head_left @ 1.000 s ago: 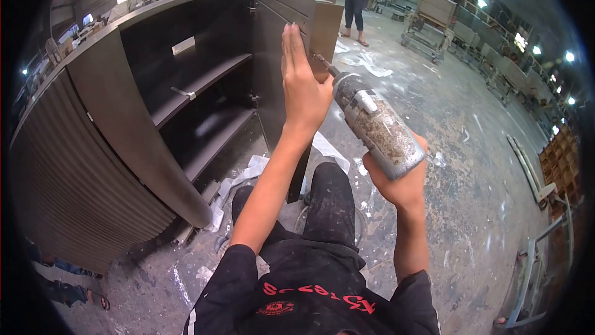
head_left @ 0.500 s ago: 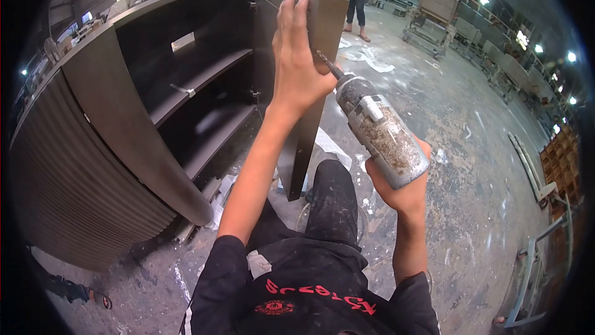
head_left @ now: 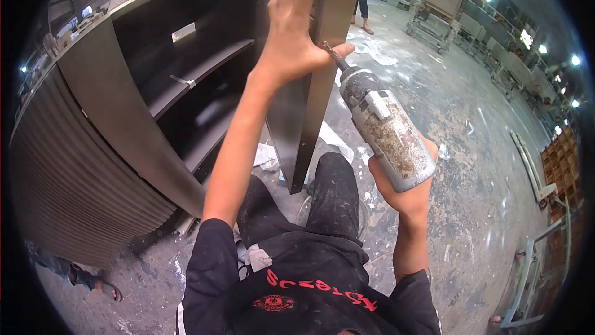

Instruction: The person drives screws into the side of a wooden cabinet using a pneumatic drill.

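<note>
A: What does the right hand [head_left: 410,202] have hold of?

B: A power drill [head_left: 396,136] with a worn silver casing. The fingers curl around its grip, mostly hidden beneath the casing, so I can't tell whether one presses a trigger.

A: Why the slant?

B: Probably to aim the bit [head_left: 336,55] toward the edge of the cabinet door [head_left: 318,105], up and to the left of that hand. The tip is just beside the left hand [head_left: 291,40], near the base of its thumb; I can't tell whether it touches the door.

A: And that left hand?

B: Spread wide, fingers arched toward the door's top, thumb stretched across the edge. It clasps nothing that I can see, and contact with the panel is unclear. My guess is that it's there to steady the door or guide the bit.

A: What's around it?

B: Left of it, the cabinet [head_left: 99,65] and its shelf [head_left: 207,67]. The door stands swung out, presumably so its edge faces the drill.
</note>
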